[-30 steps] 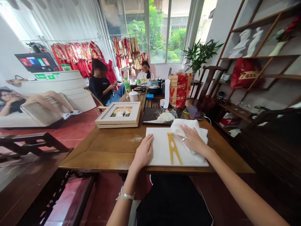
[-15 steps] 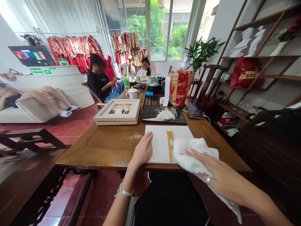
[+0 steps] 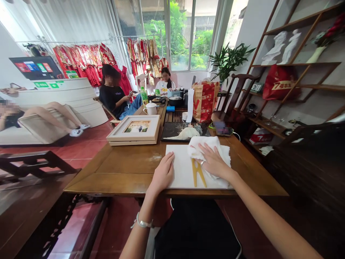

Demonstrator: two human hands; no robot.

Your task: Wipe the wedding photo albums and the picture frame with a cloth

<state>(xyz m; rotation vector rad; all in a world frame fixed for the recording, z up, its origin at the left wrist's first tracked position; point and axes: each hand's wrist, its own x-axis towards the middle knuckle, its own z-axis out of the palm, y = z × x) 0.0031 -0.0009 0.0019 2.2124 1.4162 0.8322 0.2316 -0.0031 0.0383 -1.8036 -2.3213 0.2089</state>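
I see the white board [image 3: 181,174] lying flat on the wooden table [image 3: 121,176] between my two hands, the left hand [image 3: 164,173] laid along its left edge with fingers together, though I can't tell whether it grips. My right hand [image 3: 215,160] is spread, fingers apart, on the white cloth [image 3: 210,142] over the board's right part; the yellow two-legged shape [image 3: 194,174] sits just left of it, its upper end partly hidden by cloth and fingers.

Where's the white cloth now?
In the head view, the cloth lies under the right hand, on the right side of the board, partly over the yellow piece.
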